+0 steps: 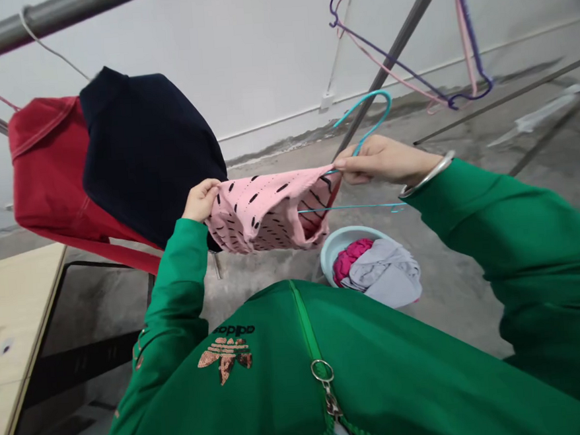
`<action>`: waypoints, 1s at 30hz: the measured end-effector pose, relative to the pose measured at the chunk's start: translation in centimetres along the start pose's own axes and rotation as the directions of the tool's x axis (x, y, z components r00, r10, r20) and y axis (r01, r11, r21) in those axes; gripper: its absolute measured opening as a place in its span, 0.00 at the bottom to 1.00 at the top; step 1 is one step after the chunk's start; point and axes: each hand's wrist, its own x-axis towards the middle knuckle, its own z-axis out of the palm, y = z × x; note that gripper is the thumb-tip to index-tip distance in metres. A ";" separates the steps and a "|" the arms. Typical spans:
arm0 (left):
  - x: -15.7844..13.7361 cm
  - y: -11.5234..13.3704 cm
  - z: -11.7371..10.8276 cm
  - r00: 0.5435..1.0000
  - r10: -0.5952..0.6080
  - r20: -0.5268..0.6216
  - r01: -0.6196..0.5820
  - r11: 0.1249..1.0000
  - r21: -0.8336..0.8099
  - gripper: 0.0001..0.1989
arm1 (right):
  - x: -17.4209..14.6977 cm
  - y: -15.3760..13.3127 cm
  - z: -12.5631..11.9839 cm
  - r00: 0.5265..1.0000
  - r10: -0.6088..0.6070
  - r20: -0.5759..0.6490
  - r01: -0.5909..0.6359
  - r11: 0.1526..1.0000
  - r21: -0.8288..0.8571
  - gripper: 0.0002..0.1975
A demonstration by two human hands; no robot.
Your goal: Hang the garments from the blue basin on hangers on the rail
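A pink garment (264, 206) with short black marks is stretched sideways between my two hands. My left hand (202, 200) is closed on its left edge. At the other end, my right hand (378, 160) pinches a turquoise hanger (386, 108) near the base of its hook, together with the garment's edge. The hanger's thin lower bar runs partly inside the garment and sticks out to the right below my hand. The rest of the hanger is hidden by the cloth.
A red garment (48, 175) and a dark navy garment (146, 154) hang from a metal rail (52, 15) at left. Purple and pink hangers (403, 67) hang upper right. A light blue basin (327, 258) with grey and magenta cloth stands on the floor. A wooden tabletop (12, 303) is lower left.
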 end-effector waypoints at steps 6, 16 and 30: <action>-1.3 5.6 0.7 0.964 0.267 -0.012 -0.252 0.925 0.285 0.13 | 0.4 1.0 0.5 0.995 -0.084 -0.056 0.089 0.992 0.087 0.27; -1.4 4.9 2.8 0.989 0.137 0.050 -0.145 0.941 0.305 0.38 | 0.1 0.0 0.7 0.997 -0.002 -0.072 0.013 0.989 0.144 0.25; -3.0 13.9 4.1 0.881 0.169 0.442 -0.432 0.669 0.604 0.16 | 0.3 1.1 1.5 0.979 -0.200 -0.038 0.204 0.959 0.196 0.29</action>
